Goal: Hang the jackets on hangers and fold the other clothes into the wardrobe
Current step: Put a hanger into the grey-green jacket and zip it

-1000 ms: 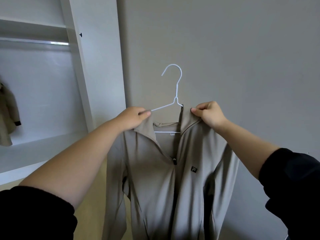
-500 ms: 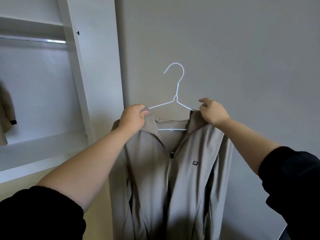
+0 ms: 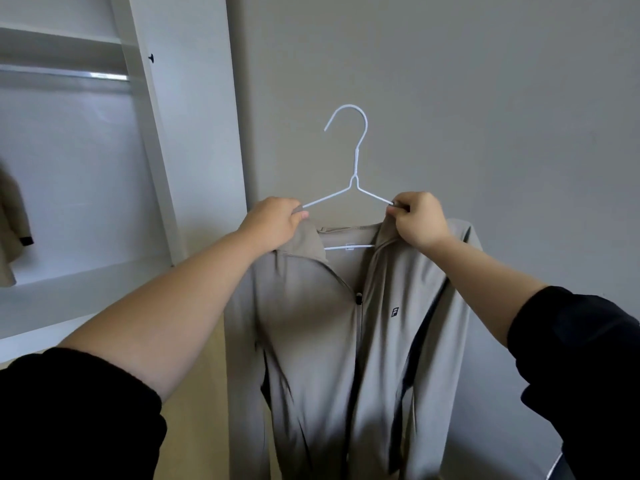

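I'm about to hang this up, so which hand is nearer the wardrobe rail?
Left. The left hand grips one end of the hanger, below and right of the rail; the right hand pinches the other end, further from it.

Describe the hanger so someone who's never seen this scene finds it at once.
Look at the grey wall right of the white wardrobe. In front of it, the left hand and right hand hold up a beige jacket. The hanger is the thin white wire rising from its collar between the hands, its hook free, not on the rail.
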